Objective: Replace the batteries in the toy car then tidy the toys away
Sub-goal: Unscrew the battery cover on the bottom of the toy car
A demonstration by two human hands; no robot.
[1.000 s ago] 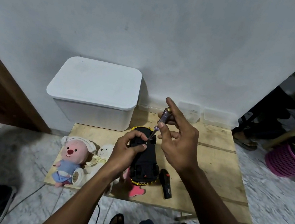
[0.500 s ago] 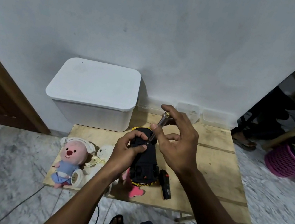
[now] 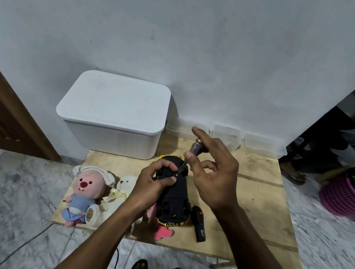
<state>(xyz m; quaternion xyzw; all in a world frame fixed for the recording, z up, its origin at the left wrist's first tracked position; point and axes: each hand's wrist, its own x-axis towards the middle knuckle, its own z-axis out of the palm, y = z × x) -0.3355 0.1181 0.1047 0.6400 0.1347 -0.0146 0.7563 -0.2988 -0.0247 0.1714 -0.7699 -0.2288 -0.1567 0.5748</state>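
Observation:
A black toy car (image 3: 174,202) with gold trim lies upside down on the low wooden table (image 3: 259,203). My left hand (image 3: 151,184) grips its far end, thumb and fingers curled round the body. My right hand (image 3: 210,173) pinches a small screwdriver (image 3: 192,153) with a purple handle between thumb and forefinger. The tool stands tilted, with its tip down on the car's underside near my left fingers. A black remote (image 3: 198,223) lies just right of the car.
A pink plush (image 3: 85,191) and a white plush bear (image 3: 123,191) lie at the table's left. A white lidded box (image 3: 114,111) stands at the back left. Clear plastic containers (image 3: 226,135) line the wall. A pink basket (image 3: 343,199) sits on the floor right.
My right hand's fingers have shifted on the screwdriver handle, the forefinger lifting again after curling down. The car and my left hand have stayed in place.

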